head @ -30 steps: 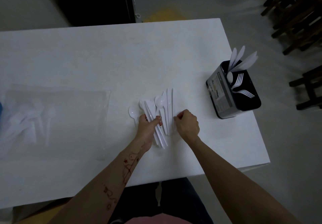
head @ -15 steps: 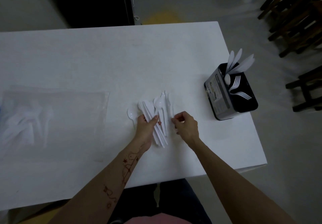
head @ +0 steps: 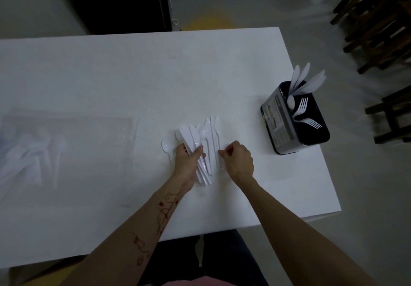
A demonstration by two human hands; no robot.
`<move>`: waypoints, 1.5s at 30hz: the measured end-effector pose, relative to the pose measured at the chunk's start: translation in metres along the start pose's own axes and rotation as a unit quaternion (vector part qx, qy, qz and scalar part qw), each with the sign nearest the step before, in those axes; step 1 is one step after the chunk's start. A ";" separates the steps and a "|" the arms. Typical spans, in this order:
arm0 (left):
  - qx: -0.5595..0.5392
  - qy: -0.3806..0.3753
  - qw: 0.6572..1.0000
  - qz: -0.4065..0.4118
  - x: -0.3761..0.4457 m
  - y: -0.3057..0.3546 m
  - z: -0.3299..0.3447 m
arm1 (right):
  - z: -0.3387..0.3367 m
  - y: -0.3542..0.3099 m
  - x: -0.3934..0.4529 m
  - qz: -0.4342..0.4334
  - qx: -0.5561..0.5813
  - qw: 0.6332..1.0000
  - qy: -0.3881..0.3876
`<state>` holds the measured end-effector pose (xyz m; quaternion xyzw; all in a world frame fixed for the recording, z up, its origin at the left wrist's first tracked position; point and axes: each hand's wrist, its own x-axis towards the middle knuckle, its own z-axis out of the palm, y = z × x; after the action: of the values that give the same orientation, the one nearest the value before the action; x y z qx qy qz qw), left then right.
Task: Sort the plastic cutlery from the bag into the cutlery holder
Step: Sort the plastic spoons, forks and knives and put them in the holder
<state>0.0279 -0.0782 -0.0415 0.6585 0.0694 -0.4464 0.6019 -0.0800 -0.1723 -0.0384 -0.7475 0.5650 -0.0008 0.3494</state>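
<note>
On the table (head: pixel 111 74): a white top with all the things on it.
Cutlery pile (head: pixel 209 134): white plastic knives and spoons lie near the middle of the table, right between the two hands.
Lone spoon (head: pixel 166 146): it lies flat just left of the left hand.
Left hand (head: pixel 188 163): the fingers and thumb are curled round a bunch of knives (head: pixel 193 138). The blades fan out to the far side, and the handles stick out at the near side of the hand.
Right hand (head: pixel 239 162): the fingers are curled in. The fingertips (head: pixel 220 152) pinch the handle of one thin piece at the right edge of the pile. I cannot tell if that piece is a knife or a spoon.
Cutlery holder (head: pixel 289 134): a dark box far to the right of the hands, near the table edge. Knives, forks and a spoon stand up in it.
Bag (head: pixel 66 152): a clear plastic bag lies flat far to the left, well apart from the hands. More white cutlery shows dimly inside.
</note>
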 end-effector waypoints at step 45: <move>-0.041 0.005 0.999 -0.026 -0.007 0.008 0.006 | -0.014 0.016 -0.031 -0.160 0.061 0.985 -0.027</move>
<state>0.0256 -0.0818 -0.0301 0.6333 0.1079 -0.4555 0.6163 -0.1106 -0.1552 -0.0236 -0.8051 0.4273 -0.0711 0.4052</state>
